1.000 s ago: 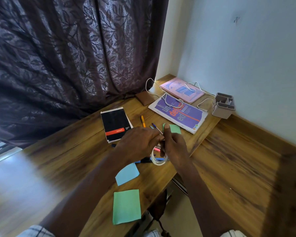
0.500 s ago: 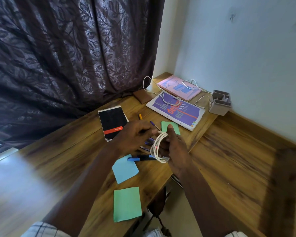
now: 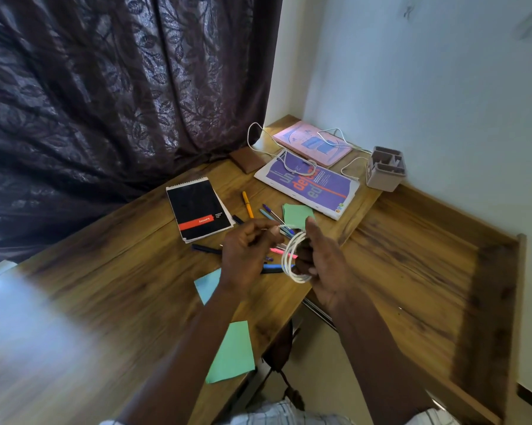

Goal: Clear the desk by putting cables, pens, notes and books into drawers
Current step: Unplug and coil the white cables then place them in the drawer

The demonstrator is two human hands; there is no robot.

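Cable coil [image 3: 295,257] now hangs looped around the right hand [image 3: 326,271], fingers curled through the loops; a second ago it was bunched low between both hands. Left hand [image 3: 247,256] pinches the loose cable end near the coil's top. Judged: winding nearly finished, drawer step not begun. Pens [image 3: 273,216] scattered under the hands, black notepad [image 3: 198,208] left, green note [image 3: 297,213] just beyond, two books [image 3: 316,185] far right with a second cable [image 3: 298,165] draped across them. No drawer visible; nothing blocks the hands.
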